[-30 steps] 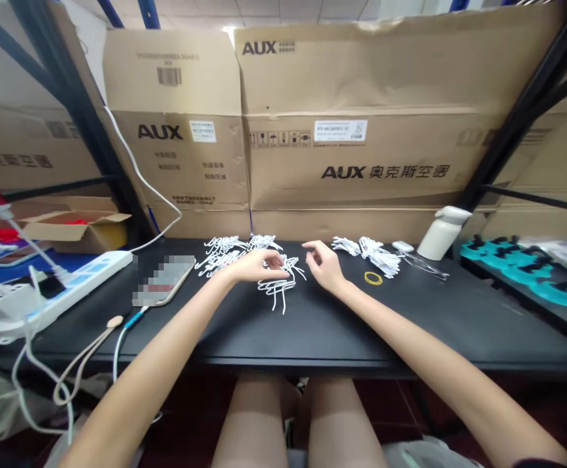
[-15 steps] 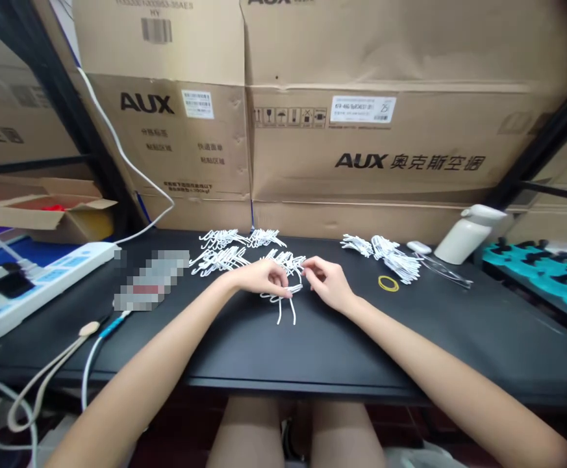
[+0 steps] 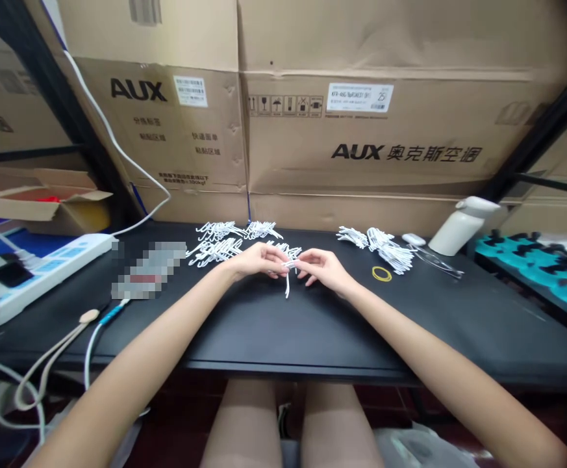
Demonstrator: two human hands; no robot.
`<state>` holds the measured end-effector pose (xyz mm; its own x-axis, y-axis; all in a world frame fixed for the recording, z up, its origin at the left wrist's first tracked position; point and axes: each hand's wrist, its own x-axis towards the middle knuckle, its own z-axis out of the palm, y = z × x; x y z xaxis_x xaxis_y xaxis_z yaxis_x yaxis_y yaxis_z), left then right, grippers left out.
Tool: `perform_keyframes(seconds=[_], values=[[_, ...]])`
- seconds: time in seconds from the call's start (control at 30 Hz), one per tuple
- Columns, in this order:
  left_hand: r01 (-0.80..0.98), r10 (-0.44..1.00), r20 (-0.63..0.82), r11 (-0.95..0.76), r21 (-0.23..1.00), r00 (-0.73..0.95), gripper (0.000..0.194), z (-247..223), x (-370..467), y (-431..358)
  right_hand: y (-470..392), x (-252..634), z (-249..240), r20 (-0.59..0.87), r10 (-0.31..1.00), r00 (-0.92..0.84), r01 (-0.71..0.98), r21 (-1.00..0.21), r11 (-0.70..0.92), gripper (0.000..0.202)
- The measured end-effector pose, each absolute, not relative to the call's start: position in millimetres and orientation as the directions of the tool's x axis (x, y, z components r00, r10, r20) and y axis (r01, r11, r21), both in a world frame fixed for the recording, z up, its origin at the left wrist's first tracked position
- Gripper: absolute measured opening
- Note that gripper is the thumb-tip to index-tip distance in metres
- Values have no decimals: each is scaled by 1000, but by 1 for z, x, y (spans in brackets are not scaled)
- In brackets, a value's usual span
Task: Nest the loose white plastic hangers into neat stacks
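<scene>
My left hand and my right hand meet near the middle of the black table, each pinching a small bunch of thin white bent pieces from its side. One white end hangs down below the fingers. Right behind my hands lies a pile of the same white pieces, partly hidden. Further piles of white hooked pieces lie to the left, and bundles of white pieces lie to the right. A yellow ring of bands rests in front of the right bundles.
On the black table, a white bottle, glasses and a teal-and-black tray are at the right. A power strip, cables and an open carton are at the left. Large cardboard stands behind.
My right hand has come against the white pieces in my left hand. The pieces hang less spread out, with one end showing below instead of two. The view has shifted slightly.
</scene>
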<state>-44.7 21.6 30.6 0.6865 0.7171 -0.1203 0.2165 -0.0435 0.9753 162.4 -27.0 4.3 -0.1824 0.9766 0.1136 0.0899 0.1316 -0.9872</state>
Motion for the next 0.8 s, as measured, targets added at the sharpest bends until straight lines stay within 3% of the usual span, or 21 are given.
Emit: perform_keyframes(seconds=[0.17,0.43,0.63,0.8], values=[[155,640,-82,-59,986,764,33,30,-42,18,-29,161,7,93,991,-101,-89,-993,84,39],[178,649,-56,-124,976,759,30,24,-37,17,-27,161,5,191,970,-150,-51,-981,186,43],[276,657,-14,-297,914,753,27,26,-40,20,-27,162,4,259,950,-172,2,-965,264,39],[257,606,165,-546,797,778,24,31,-41,17,-26,162,2,296,939,-174,28,-952,305,38]])
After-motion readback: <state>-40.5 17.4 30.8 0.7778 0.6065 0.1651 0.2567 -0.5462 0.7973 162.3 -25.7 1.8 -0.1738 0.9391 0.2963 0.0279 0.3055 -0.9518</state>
